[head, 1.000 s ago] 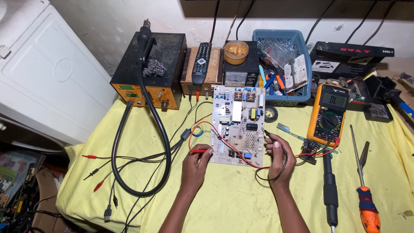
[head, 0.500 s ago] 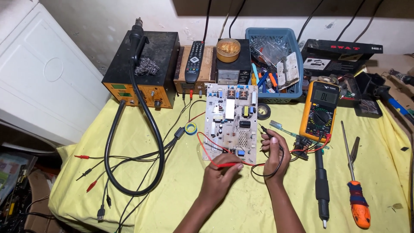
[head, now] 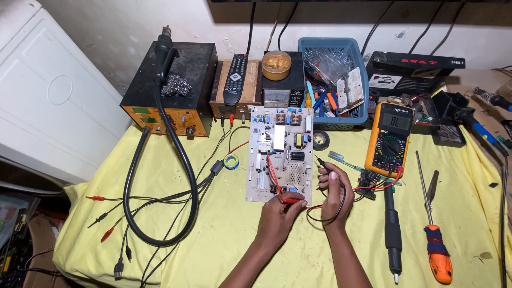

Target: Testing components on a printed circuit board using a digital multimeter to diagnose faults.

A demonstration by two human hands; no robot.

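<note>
My worktop is draped in a soft yellow cloth. At its back stands a black and orange box-shaped soldering station; to the right lies a yellow handheld multimeter. In the middle lies a pale, flat, rectangular circuit board, stiff, light and probably fragile, best held by its bare edges. My left hand is pinched shut on a thin red test probe, its tip at the board's near edge. My right hand, just beside the board, grips a slim black test probe pointing toward it, with springy leads looping underneath.
</note>
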